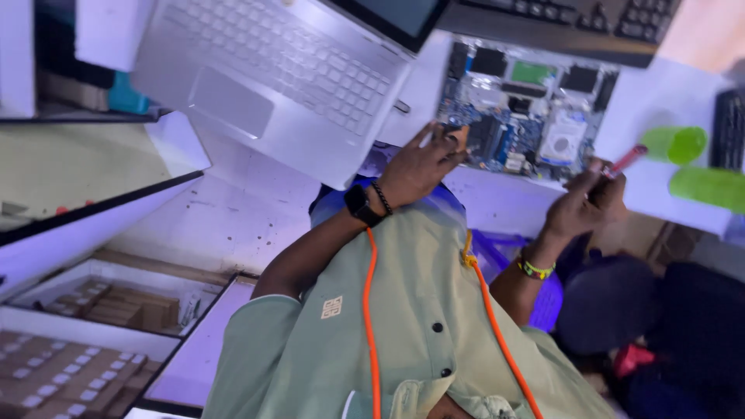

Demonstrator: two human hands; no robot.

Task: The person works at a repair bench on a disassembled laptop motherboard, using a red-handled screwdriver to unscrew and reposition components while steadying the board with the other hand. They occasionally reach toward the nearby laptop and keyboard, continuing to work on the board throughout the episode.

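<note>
Head view: left hand (423, 167) touching circuit board (528, 116) edge; right hand (586, 203) beside it, gripping red screwdriver (627, 160).

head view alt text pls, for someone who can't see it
A person in a pale green shirt works at an exposed laptop circuit board: the left hand, with a black watch on its wrist, rests at the board's edge, and the right hand grips a slim red tool. An open silver laptop lies beside it.
</note>
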